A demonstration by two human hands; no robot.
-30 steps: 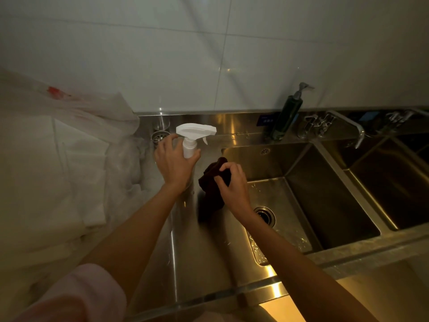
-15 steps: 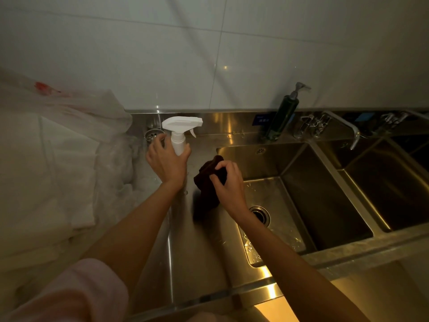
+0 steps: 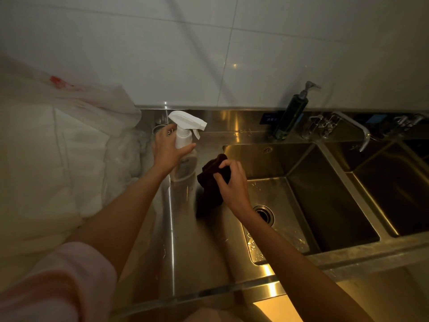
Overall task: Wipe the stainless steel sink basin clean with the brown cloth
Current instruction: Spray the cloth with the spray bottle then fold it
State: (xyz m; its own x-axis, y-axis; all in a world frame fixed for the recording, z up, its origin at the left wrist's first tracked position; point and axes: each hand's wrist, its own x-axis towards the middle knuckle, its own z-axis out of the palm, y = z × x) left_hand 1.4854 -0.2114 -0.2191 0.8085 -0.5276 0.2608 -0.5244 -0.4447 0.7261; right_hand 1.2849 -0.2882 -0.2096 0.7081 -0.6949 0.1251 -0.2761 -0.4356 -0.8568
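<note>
The stainless steel sink basin (image 3: 308, 194) lies to the right of the steel counter (image 3: 185, 240), its floor flecked with water droplets near the drain (image 3: 263, 213); by this evidence the wiping of the basin appears not yet begun. The brown cloth (image 3: 212, 180) hangs bunched over the counter just left of the basin's rim, pinched in the curled fingers of the right hand (image 3: 232, 184). The left hand (image 3: 168, 151), fingers spread, touches the upright spray bottle (image 3: 184, 145) standing on the counter.

Bunched brown cloth (image 3: 212, 175) on drainboard beside wet steel basin (image 3: 301, 196).
</note>
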